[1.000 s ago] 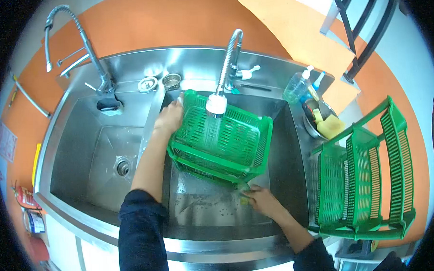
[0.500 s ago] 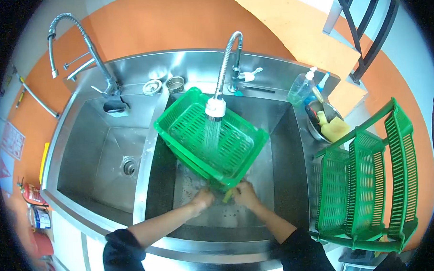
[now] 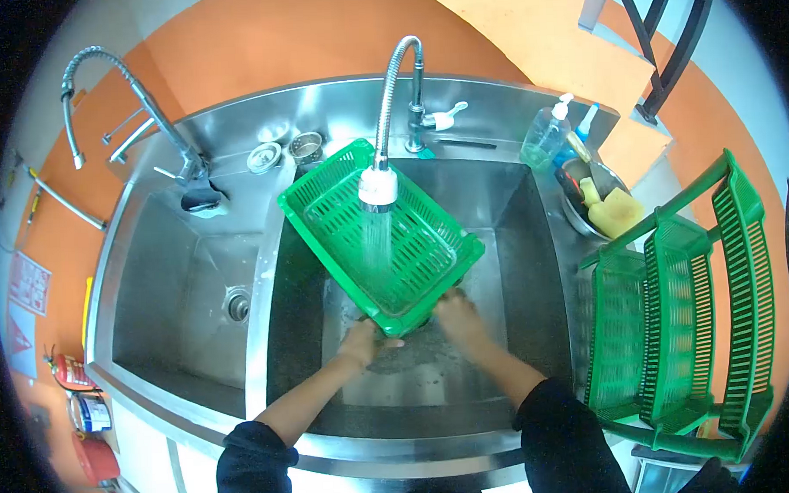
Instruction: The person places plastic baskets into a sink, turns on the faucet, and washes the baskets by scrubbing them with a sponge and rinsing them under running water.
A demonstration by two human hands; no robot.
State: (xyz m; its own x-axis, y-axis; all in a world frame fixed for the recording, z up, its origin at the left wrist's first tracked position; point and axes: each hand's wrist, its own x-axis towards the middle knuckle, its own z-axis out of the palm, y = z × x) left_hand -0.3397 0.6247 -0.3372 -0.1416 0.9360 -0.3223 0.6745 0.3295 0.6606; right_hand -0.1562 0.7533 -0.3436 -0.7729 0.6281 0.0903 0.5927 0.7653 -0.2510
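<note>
A green slatted plastic basket [image 3: 325,253] rests slantwise in the right sink basin, its near corner pointing toward me. Water runs from the white tap head [image 3: 378,188] down into it. My left hand [image 3: 361,343] is closed at the basket's near corner, thumb showing below the rim and the other fingers partly hidden. On the other side of that corner is my right hand [image 3: 458,318], smeared by motion. Its fingertips reach under the basket's edge, so what they hold, if anything, is hidden.
The left basin [image 3: 188,297] has a drain. A green plastic rack [image 3: 658,324] stands at the right. Behind it are a metal bowl [image 3: 576,207] with a yellow sponge [image 3: 617,213] and a clear pump bottle [image 3: 543,141]. A second tap [image 3: 160,120] rises at the left.
Both hands have moved up against the basket's near corner. The yellow-green piece that showed at my right fingers is out of sight. The camera view has shifted slightly.
</note>
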